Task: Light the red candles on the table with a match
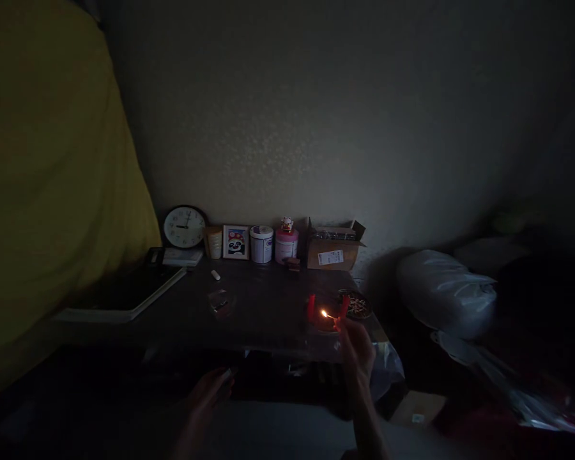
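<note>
While a dark table (263,287) spreads beyond both hands, an open cardboard box (333,255) stands at its back, behind the right hand (357,348); the left hand (209,388) lies lower and leftward. Just past the right grip sit a round dish (370,310) of thin sticks (357,305) and two red candles (311,308). The left grip encloses a small object (227,374), too dim to identify; the right pinches a burning match (331,317), its tip pointing left.

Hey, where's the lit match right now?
In the head view, the lit match is right of centre and low, in the right hand, its flame showing between two red candles.
</note>
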A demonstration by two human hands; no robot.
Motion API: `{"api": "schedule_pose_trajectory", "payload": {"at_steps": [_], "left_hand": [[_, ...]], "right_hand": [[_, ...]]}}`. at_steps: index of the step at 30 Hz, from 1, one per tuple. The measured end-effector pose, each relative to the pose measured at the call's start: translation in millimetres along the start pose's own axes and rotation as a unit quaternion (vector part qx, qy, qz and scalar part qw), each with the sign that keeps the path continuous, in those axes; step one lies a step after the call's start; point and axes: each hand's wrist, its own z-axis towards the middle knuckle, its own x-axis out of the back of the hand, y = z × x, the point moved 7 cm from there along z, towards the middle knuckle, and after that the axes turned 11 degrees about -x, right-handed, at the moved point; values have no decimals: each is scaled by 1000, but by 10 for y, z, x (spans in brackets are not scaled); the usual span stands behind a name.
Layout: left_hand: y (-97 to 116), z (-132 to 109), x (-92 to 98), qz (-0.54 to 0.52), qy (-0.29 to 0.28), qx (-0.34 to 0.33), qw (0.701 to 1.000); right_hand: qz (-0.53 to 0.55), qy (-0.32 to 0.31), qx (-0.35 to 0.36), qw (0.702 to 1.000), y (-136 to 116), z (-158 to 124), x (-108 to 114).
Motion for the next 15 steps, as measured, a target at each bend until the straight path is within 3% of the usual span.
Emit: {"api": "schedule_pose_trajectory", "payload": {"at_steps": [10,15], "left_hand": [[-43,-12,-14,-13,-4,14,1000],[-17,-32,-48,-6,4,13,1000]], "right_hand": [[-32,10,56,998,-101,191,-93],[-5,-2,37,999,-70,284,-183]]}}
